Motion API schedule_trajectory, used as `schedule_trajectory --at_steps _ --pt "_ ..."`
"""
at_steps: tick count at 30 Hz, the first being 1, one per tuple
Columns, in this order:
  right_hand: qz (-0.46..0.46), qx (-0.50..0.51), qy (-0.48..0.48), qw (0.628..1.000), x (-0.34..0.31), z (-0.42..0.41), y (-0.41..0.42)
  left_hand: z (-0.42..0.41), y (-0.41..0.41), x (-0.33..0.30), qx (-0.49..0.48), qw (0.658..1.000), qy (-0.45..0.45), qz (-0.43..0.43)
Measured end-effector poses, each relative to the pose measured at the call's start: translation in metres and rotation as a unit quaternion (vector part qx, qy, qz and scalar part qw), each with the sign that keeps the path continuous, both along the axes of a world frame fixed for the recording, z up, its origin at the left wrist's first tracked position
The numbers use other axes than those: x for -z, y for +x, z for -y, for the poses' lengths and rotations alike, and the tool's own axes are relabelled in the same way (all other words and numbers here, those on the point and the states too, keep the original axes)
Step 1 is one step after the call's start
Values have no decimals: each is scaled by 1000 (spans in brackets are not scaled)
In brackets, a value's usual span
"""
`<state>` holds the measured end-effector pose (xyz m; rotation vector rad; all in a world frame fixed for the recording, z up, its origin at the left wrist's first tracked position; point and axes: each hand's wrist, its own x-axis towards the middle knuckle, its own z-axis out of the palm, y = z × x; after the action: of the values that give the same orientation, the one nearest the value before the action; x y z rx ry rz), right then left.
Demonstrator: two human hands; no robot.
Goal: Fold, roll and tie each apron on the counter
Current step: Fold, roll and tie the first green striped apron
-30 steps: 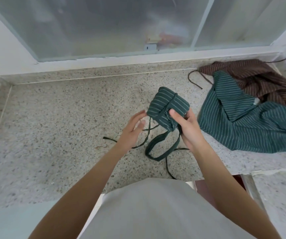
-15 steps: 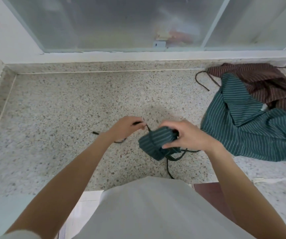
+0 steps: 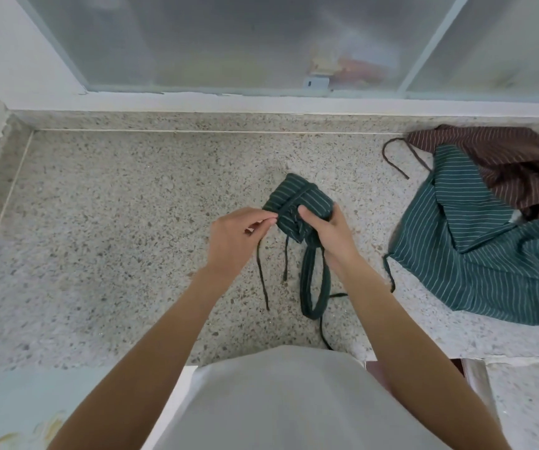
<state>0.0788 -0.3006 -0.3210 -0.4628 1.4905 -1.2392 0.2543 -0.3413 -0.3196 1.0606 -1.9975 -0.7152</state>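
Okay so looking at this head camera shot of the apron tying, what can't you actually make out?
- Whether the knot on the rolled green apron is finished: the right hand and the left hand cover it.
- What lies behind the frosted window: the glass blurs it to coloured smudges.
- The full brown apron and loose green apron: cut off by the right edge.

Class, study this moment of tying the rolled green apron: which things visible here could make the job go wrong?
1. The right hand alone grips the rolled green striped apron; if that grip slackens, the roll may spring open.
2. The left hand only pinches a thin dark green tie string at its fingertips, so it could slip before a knot forms.
3. The wide green neck loop and other loose ties dangle below and might tangle into the knot.
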Motion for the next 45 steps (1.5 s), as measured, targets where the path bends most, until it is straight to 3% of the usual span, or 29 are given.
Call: schedule_trajectory --at_steps 2,7,10,15,22,27,28,29,32,35,39,43,45 --pt "41 34 29 998 13 12 4 3 0 6 -25 998 55 8" --pt "-209 -22 53 976 38 36 5 33 -7 27 -124 971 206 6" --pt "-246 -35 67 966 51 44 1 56 -16 36 -81 974 209 23" --pt "-257 -23 74 963 65 53 -4 77 -45 63 8 971 206 122" --pt "-291 13 132 947 79 61 -11 73 -63 74 25 984 149 93" --pt "-272 3 162 949 79 61 -16 65 -65 87 3 982 164 89" --pt "-301 -1 152 941 78 60 -18 64 -67 88 1 982 172 84" --pt "-375 -15 130 918 76 59 -20 65 -70 89 1 980 181 81" --pt "-611 -83 -20 787 68 58 -30 68 -80 90 26 975 207 79" --pt "-651 -202 -123 721 61 63 -38 72 -84 88 67 972 212 77" --pt "-690 -281 -71 663 61 75 -52 80 -72 91 35 983 165 67" --pt "-746 -336 -73 571 54 90 -57 79 -64 90 57 990 -21 126" --pt "-739 -381 -101 547 51 95 -55 68 -70 88 117 977 29 177"
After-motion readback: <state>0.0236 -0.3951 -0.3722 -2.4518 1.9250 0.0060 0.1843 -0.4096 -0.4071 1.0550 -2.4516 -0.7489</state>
